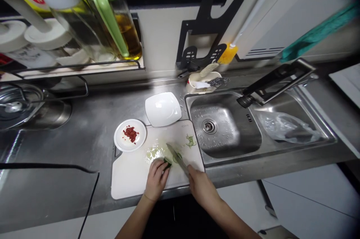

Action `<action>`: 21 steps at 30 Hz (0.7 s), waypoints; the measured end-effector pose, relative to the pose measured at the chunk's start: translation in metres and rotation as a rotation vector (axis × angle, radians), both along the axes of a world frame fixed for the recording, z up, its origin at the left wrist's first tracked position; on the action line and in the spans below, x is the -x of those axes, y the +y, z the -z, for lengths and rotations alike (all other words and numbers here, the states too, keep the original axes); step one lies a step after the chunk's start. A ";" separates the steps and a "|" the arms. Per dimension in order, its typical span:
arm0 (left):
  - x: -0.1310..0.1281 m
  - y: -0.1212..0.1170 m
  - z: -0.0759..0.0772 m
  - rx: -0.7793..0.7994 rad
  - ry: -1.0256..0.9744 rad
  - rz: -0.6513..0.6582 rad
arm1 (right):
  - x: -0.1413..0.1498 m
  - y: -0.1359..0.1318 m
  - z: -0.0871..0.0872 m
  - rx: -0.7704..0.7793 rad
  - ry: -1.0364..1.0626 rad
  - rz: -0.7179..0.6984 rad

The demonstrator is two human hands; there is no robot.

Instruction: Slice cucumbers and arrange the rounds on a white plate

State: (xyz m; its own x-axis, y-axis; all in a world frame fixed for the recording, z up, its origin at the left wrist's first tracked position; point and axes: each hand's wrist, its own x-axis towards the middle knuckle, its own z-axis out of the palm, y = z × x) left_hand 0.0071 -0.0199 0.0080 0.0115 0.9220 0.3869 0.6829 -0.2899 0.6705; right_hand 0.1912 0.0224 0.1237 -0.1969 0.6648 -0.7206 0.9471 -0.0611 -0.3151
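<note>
My left hand (156, 179) is closed on a short piece of cucumber (167, 163), pressing it on the white cutting board (128, 179). The handle of a kitchen knife (177, 158) is in my right hand (201, 184). Its blade slants up and left across the board, just right of the cucumber piece. Pale green, wet-looking bits (154, 152) lie beyond my left hand. A little heap of thin green strips (191, 140) rests near the board's right edge. At the board's upper left corner stands a round white plate (119, 139) with small red pieces (131, 134).
A white square-cornered bowl (163, 109) sits at the board's far edge. To the right is a steel sink (225, 137) with a tap (270, 83) and a plastic bag (287, 128) beside it. A rack (112, 65) with bottles overhangs the left. A black cable (91, 194) crosses the lower left.
</note>
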 end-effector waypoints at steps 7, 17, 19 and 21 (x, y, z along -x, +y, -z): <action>0.000 -0.001 -0.001 0.014 -0.004 -0.015 | 0.004 -0.024 -0.012 -0.069 -0.105 -0.134; 0.001 -0.002 -0.001 0.006 0.007 -0.008 | 0.002 -0.035 -0.021 -0.063 -0.131 -0.184; 0.001 -0.002 -0.001 0.002 0.006 -0.008 | 0.002 -0.036 -0.021 -0.069 -0.134 -0.184; 0.000 -0.002 -0.001 0.000 0.007 -0.010 | 0.003 -0.036 -0.021 -0.072 -0.138 -0.180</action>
State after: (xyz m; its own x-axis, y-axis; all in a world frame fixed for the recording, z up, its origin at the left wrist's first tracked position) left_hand 0.0067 -0.0220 0.0091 0.0049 0.9219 0.3873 0.6906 -0.2832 0.6654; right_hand 0.1881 -0.0137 0.1446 -0.2202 0.6785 -0.7009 0.9750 0.1311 -0.1794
